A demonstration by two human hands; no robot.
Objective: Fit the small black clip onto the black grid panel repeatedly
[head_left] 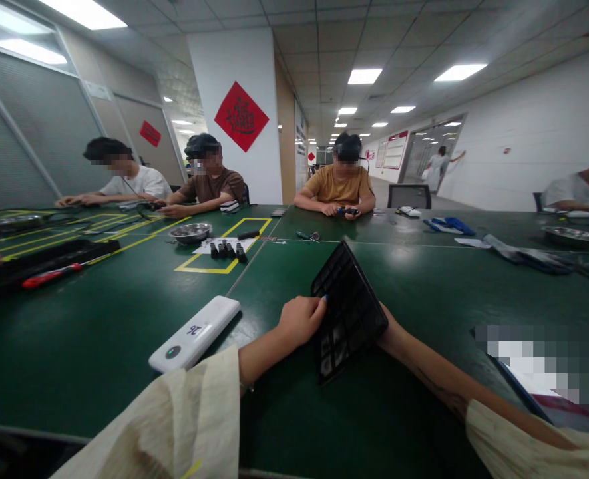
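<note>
A black tray-like panel [344, 299] with a grid of square compartments is held tilted up above the green table, its gridded face turned left. My left hand [301, 319] is closed at its left edge, the thumb over the gridded face. A small blue spot shows at the thumb tip; I cannot make out what it is. My right hand [390, 328] grips the panel from behind on the right, with its fingers mostly hidden. To the left of my left forearm lies a white power bank [197, 332] marked 26.
Farther up the green table [274, 419] are a metal bowl [191, 232], several black cylinders [228, 251] and pliers [308, 235]. A red-handled tool [52, 275] lies left, by a black case [89, 249]. A blue-edged folder [511, 379] is at right. Several people sit around the table.
</note>
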